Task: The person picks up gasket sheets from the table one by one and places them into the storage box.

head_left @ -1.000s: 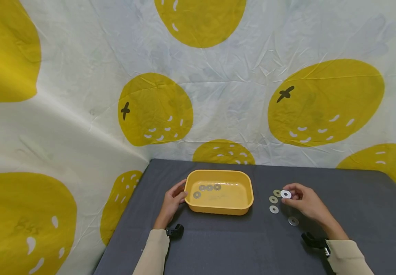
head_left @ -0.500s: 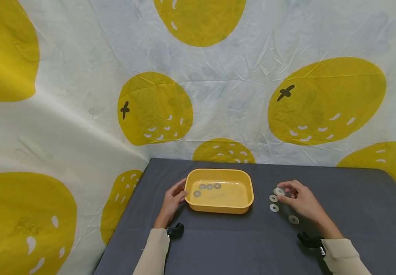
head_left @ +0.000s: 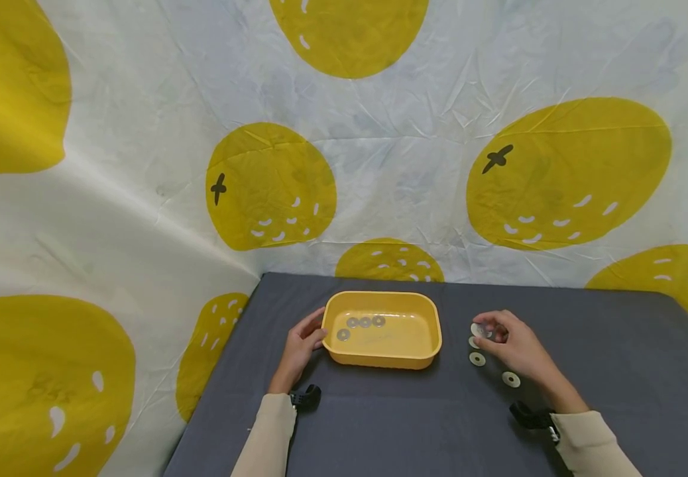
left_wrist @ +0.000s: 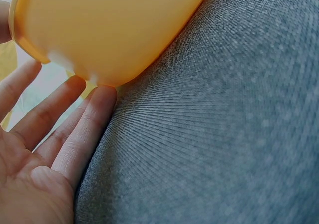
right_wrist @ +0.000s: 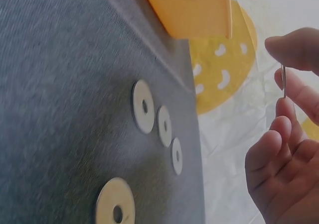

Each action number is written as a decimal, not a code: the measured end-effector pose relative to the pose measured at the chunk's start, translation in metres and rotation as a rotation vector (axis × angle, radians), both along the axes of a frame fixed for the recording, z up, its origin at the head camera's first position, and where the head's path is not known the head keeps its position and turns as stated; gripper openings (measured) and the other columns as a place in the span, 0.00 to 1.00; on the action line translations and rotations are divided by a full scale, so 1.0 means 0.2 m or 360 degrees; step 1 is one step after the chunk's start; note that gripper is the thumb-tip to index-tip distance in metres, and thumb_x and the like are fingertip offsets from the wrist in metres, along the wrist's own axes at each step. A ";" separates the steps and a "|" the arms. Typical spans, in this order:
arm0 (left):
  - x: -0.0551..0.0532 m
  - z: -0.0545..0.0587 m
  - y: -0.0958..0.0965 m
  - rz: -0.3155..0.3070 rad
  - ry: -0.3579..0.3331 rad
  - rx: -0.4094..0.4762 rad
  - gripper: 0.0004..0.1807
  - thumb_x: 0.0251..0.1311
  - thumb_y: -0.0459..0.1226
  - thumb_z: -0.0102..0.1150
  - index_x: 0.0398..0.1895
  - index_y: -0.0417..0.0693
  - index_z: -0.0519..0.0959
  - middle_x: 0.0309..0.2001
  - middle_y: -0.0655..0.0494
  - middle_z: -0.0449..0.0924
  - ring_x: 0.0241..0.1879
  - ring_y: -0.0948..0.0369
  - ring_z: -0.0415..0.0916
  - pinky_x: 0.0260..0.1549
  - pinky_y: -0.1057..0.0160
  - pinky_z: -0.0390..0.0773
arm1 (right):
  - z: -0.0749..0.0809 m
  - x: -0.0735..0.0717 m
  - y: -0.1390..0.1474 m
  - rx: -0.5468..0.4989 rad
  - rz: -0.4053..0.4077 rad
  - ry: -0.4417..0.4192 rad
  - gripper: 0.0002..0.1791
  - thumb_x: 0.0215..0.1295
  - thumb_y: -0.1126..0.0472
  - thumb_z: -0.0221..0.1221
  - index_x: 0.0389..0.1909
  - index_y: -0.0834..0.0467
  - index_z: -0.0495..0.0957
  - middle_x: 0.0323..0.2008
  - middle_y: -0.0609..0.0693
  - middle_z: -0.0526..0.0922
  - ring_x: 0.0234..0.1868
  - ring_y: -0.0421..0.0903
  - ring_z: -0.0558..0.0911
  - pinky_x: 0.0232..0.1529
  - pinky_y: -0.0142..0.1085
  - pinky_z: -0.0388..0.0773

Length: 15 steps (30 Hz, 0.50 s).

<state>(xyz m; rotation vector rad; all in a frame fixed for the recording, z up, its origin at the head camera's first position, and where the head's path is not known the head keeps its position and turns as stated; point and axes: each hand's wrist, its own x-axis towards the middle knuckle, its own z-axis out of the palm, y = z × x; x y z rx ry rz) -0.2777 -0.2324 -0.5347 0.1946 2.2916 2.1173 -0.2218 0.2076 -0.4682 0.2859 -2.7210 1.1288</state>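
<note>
In the head view my left hand point(head_left: 297, 351) holds the left end of a yellow plastic tub point(head_left: 382, 362). Its thumb is at the rim, and the left wrist view shows the fingers point(left_wrist: 82, 134) spread against the outer wall. My right hand point(head_left: 514, 344) pinches a flat metal washer point(head_left: 476, 328) between thumb and fingertips, off the table to the right of the tub. Edge-on, this washer point(right_wrist: 284, 82) looks like a thin line in the right wrist view. Several loose washers point(right_wrist: 143, 107) lie on the cloth beneath, partly covered by the hand in the head view.
Inside the tub lie several washers point(head_left: 366, 322), three in a row and one nearer the front left. Dark grey cloth point(head_left: 403, 424) covers the table. Behind and to the left hangs a white sheet point(head_left: 398, 179) with yellow fruit shapes. Each wrist wears a black strap point(head_left: 306, 398).
My right hand has moved left and slightly back with the washer, which has tilted. The left hand and the tub have stayed in place.
</note>
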 end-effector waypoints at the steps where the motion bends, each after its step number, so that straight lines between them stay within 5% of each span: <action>1: 0.00 0.00 0.00 0.0002 -0.0003 0.0002 0.28 0.71 0.35 0.59 0.73 0.59 0.72 0.65 0.42 0.78 0.61 0.45 0.80 0.50 0.61 0.86 | 0.01 0.00 -0.01 0.0007 0.0005 -0.0002 0.18 0.64 0.59 0.70 0.53 0.57 0.82 0.40 0.52 0.76 0.33 0.39 0.70 0.31 0.32 0.68; 15: -0.01 -0.01 -0.01 0.0014 -0.0019 0.0021 0.28 0.70 0.36 0.60 0.73 0.59 0.73 0.65 0.42 0.79 0.61 0.45 0.80 0.49 0.60 0.86 | 0.11 -0.06 -0.19 0.0007 0.0118 0.0021 0.18 0.63 0.58 0.71 0.53 0.57 0.83 0.41 0.52 0.78 0.36 0.45 0.72 0.33 0.33 0.71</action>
